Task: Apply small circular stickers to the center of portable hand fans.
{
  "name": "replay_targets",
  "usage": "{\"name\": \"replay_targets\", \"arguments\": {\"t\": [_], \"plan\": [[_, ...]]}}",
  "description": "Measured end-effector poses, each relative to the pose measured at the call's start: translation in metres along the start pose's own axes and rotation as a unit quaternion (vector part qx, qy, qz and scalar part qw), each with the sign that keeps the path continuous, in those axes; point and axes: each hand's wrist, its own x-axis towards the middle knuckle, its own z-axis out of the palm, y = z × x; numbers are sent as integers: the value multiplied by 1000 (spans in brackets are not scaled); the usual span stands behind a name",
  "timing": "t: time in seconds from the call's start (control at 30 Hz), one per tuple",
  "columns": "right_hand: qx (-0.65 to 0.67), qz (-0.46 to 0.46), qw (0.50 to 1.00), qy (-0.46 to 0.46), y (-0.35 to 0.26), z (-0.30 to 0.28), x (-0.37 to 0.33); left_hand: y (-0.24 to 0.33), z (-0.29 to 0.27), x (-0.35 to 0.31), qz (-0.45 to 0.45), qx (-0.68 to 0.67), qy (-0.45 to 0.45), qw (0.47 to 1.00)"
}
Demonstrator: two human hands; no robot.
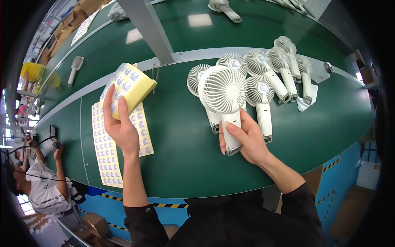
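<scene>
My right hand (pixel 247 138) is wrapped round the handle of a white handheld fan (pixel 224 90), its round grille facing up. My left hand (pixel 119 119) grips a curled yellow sticker sheet (pixel 133 84) printed with small labels, held above the table. Beneath it, flat on the green table, lie more sticker sheets (pixel 108 152). Several other white handheld fans (pixel 263 88) are grouped just beyond and to the right of my right hand, their handles pointing toward me. Part of that group is hidden behind the fan I hold.
A metal post (pixel 148 29) rises from a rail across the table (pixel 185 164). Beyond the rail, a single fan (pixel 225 9) and another (pixel 75 68) lie on a green surface. A white paper piece (pixel 307 101) lies under the rightmost fan. A person (pixel 47 185) works at the far left.
</scene>
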Motion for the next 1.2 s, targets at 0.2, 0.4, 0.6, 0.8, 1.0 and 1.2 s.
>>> {"name": "replay_targets", "arguments": {"t": [0.2, 0.4, 0.6, 0.8, 1.0, 1.2], "plan": [[49, 30, 998, -5, -2, -1, 4, -2, 1, -7, 15, 11, -16, 1000], [124, 48, 991, -33, -2, -6, 6, -4, -5, -13, 17, 25, -53, 998], [130, 52, 989, -54, 0, -9, 6, -4, -4, -19, 48, 28, -65, 996], [152, 39, 978, -136, 0, -7, 4, 10, -1, -35, 152, 88, -186, 967], [122, 73, 967, -213, 2, 14, -6, 22, 12, -62, -5, -202, -370, 907], [4, 123, 967, -225, 9, 26, -7, 45, 0, -73, -241, -254, -463, 814]]}}
